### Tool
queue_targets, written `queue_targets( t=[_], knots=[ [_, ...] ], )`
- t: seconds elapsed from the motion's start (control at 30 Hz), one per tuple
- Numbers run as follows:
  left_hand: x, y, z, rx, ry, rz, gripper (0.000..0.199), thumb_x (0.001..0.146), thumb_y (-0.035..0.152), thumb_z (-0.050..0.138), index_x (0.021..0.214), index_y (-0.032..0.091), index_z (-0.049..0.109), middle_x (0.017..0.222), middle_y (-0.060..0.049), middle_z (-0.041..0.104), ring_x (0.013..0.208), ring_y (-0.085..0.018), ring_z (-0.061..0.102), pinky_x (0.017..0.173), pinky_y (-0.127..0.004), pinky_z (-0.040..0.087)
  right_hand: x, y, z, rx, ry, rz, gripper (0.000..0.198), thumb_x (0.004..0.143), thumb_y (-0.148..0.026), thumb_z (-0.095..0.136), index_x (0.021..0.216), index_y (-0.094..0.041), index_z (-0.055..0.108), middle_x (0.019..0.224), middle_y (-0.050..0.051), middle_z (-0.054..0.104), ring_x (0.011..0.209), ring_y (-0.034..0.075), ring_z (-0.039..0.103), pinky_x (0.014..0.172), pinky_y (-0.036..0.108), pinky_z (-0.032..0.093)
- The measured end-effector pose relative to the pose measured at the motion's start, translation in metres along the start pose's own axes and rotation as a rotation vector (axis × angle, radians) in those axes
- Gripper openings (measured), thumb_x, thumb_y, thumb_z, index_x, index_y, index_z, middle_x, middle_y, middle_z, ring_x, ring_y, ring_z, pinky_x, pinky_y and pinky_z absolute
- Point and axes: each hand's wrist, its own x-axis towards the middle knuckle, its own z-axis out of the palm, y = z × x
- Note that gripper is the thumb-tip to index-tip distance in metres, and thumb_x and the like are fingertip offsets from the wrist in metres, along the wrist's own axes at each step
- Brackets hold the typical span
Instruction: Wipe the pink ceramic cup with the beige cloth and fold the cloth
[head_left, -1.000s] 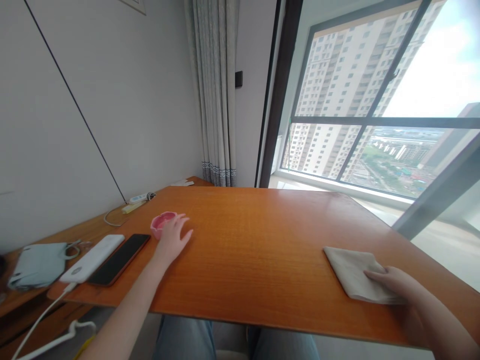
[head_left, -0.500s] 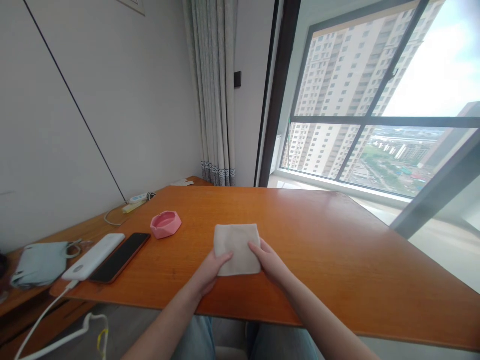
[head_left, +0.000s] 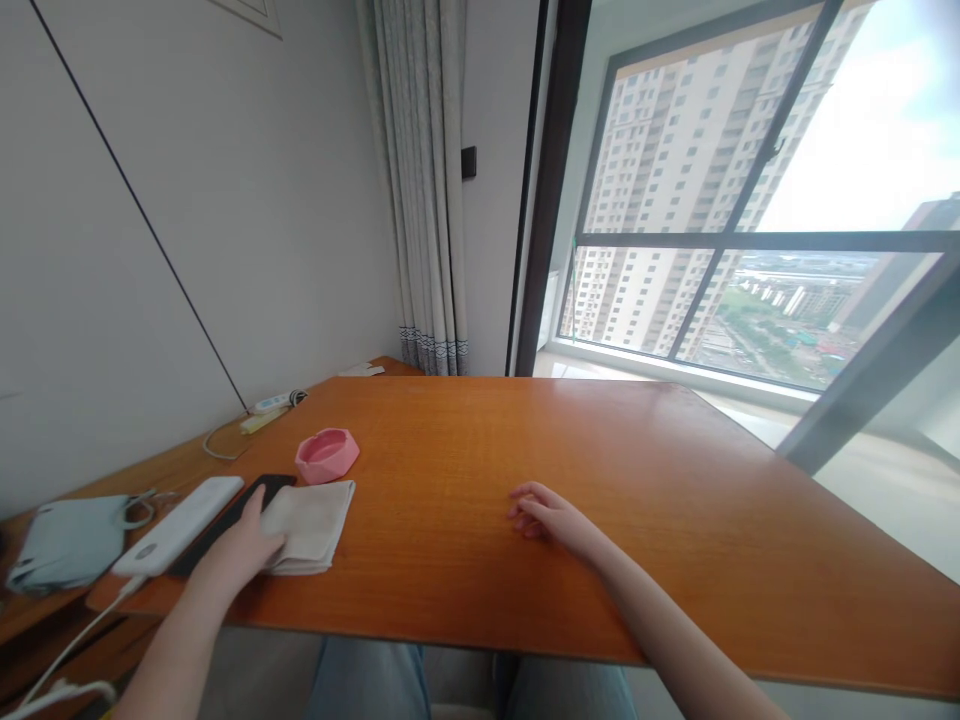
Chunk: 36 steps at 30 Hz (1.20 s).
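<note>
A folded off-white cloth (head_left: 313,525) lies on the table's left part, its left side next to the dark phone (head_left: 217,530). My left hand (head_left: 238,548) is at the cloth's left edge. Its thumb touches the cloth, while a finger stretches forward over the phone, apart from the thumb. Part of the phone is hidden under this hand. My right hand (head_left: 541,512) hovers or rests over the middle of the table, fingers loosely bent and slightly apart, with nothing in it.
Just behind the cloth sits a pink angular dish (head_left: 328,457). Left of the phone are a white power bank (head_left: 178,525) with a cable and a pale blue pouch (head_left: 69,540). A power strip (head_left: 271,404) lies by the wall. The wooden table (head_left: 450,600) ends before my legs.
The folded cloth has gone from the table's middle, between both hands, to the left beside the phone, along with my left hand. My right hand has let go of it and stayed near the middle.
</note>
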Motion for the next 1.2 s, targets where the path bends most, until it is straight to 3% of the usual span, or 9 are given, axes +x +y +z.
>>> queue_targets(
  t=[0.13, 0.23, 0.33, 0.47, 0.63, 0.7, 0.83, 1.0, 1.2],
  knots=[
    [-0.015, 0.021, 0.007, 0.267, 0.255, -0.013, 0.072, 0.077, 0.034, 0.047, 0.141, 0.007, 0.027, 0.127, -0.027, 0.049, 0.112, -0.044, 0.051, 0.086, -0.056, 0.042, -0.004, -0.002, -0.008, -0.023, 0.009, 0.000, 0.031, 0.068, -0.043, 0.065, 0.089, -0.021, 0.056, 0.078, -0.001, 0.067, 0.068, 0.013, 0.062, 0.064, 0.027, 0.045],
    [-0.025, 0.063, 0.010, 0.280, 0.465, 0.193, 0.055, 0.078, 0.025, 0.045, 0.131, 0.008, 0.042, 0.138, -0.023, 0.040, 0.122, -0.040, 0.042, 0.095, -0.055, 0.038, 0.000, -0.004, -0.013, -0.029, 0.037, -0.013, 0.028, 0.069, -0.040, 0.064, 0.088, -0.021, 0.056, 0.077, -0.001, 0.067, 0.067, 0.012, 0.061, 0.062, 0.026, 0.044],
    [-0.030, 0.120, 0.023, 0.060, 0.325, 0.553, 0.041, 0.082, 0.022, 0.041, 0.120, 0.013, 0.051, 0.129, -0.014, 0.051, 0.122, -0.028, 0.045, 0.106, -0.044, 0.033, 0.013, -0.009, -0.013, -0.026, 0.063, -0.020, 0.024, 0.069, -0.036, 0.064, 0.086, -0.021, 0.056, 0.076, -0.001, 0.066, 0.066, 0.012, 0.061, 0.061, 0.025, 0.045],
    [-0.043, 0.207, 0.059, -0.174, 0.044, 0.841, 0.036, 0.082, 0.022, 0.044, 0.115, 0.019, 0.057, 0.130, -0.011, 0.051, 0.122, -0.025, 0.046, 0.106, -0.043, 0.034, 0.040, -0.015, -0.004, 0.048, 0.110, -0.003, 0.018, 0.069, -0.030, 0.065, 0.083, -0.021, 0.056, 0.073, -0.001, 0.065, 0.064, 0.012, 0.060, 0.060, 0.025, 0.047],
    [-0.056, 0.290, 0.110, -0.214, -0.103, 1.064, 0.065, 0.069, 0.009, 0.052, 0.132, 0.024, 0.045, 0.145, -0.012, 0.036, 0.134, -0.030, 0.029, 0.111, -0.054, 0.018, 0.065, -0.003, 0.010, 0.359, 0.105, -0.094, 0.020, 0.071, -0.038, 0.062, 0.083, -0.023, 0.055, 0.074, 0.002, 0.065, 0.073, 0.018, 0.064, 0.065, 0.030, 0.050],
    [-0.054, 0.302, 0.126, -0.213, -0.134, 1.120, 0.065, 0.071, 0.009, 0.051, 0.134, 0.023, 0.043, 0.143, -0.013, 0.038, 0.134, -0.030, 0.030, 0.111, -0.055, 0.013, 0.068, 0.003, 0.011, 0.405, 0.131, -0.157, 0.023, 0.070, -0.042, 0.060, 0.082, -0.023, 0.055, 0.077, 0.003, 0.066, 0.083, 0.021, 0.064, 0.071, 0.031, 0.050],
    [-0.048, 0.300, 0.143, -0.358, -0.198, 1.177, 0.055, 0.074, 0.013, 0.048, 0.129, 0.020, 0.045, 0.134, -0.011, 0.047, 0.124, -0.023, 0.043, 0.107, -0.042, 0.031, 0.068, 0.008, 0.009, 0.416, 0.155, -0.177, 0.020, 0.063, -0.035, 0.066, 0.073, -0.022, 0.054, 0.072, 0.002, 0.065, 0.081, 0.021, 0.062, 0.073, 0.031, 0.049],
    [-0.041, 0.290, 0.146, -0.551, -0.238, 1.053, 0.042, 0.073, 0.012, 0.045, 0.114, 0.019, 0.053, 0.115, -0.009, 0.059, 0.106, -0.020, 0.054, 0.095, -0.034, 0.042, 0.063, 0.005, 0.013, 0.445, 0.081, -0.090, 0.014, 0.062, -0.025, 0.068, 0.069, -0.018, 0.058, 0.066, 0.000, 0.062, 0.064, 0.014, 0.058, 0.066, 0.026, 0.047],
    [-0.030, 0.286, 0.143, -0.596, -0.268, 0.974, 0.025, 0.077, 0.018, 0.046, 0.098, 0.017, 0.060, 0.095, -0.006, 0.065, 0.089, -0.019, 0.058, 0.081, -0.030, 0.044, 0.061, 0.008, 0.014, 0.493, -0.010, -0.026, 0.009, 0.067, -0.020, 0.067, 0.075, -0.016, 0.064, 0.074, 0.001, 0.066, 0.069, 0.010, 0.060, 0.065, 0.020, 0.047]
  ],
)
